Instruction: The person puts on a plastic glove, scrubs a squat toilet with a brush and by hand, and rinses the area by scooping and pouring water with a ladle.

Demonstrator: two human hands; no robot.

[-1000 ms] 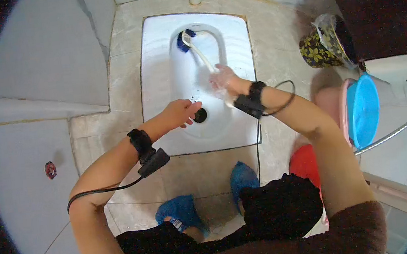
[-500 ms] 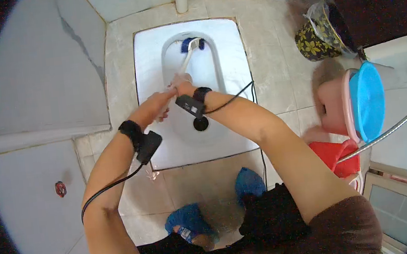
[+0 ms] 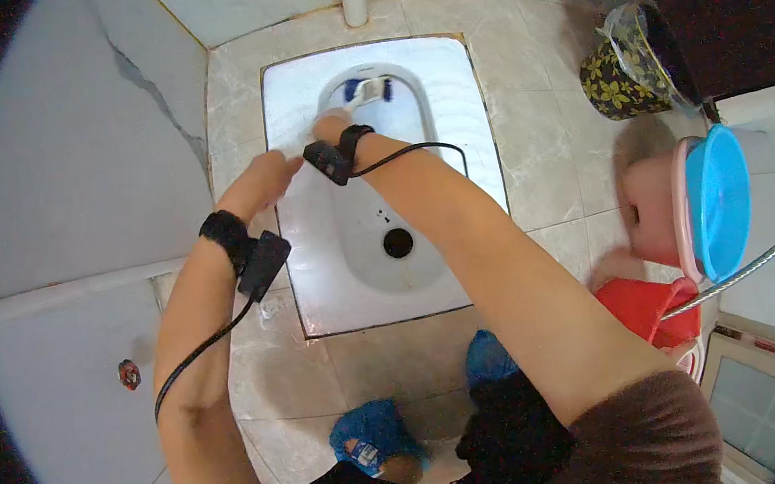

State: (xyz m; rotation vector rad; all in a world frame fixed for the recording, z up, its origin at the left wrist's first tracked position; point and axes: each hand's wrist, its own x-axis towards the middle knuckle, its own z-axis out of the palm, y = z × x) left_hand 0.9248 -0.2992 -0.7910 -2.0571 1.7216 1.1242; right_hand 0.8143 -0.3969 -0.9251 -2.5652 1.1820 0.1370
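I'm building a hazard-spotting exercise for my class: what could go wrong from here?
The cable from the right wrist device loops above the squat toilet and could snag or dip in.

The bare right hand grips the brush with little handle showing before its head, so it might get splashed.

The blue footwear might slip on the tiled floor if it is wet, which I can't tell.

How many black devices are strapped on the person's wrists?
2. One black device is strapped just behind the left hand; the other black device is just behind the right hand, which holds the brush. Both are in plain view.
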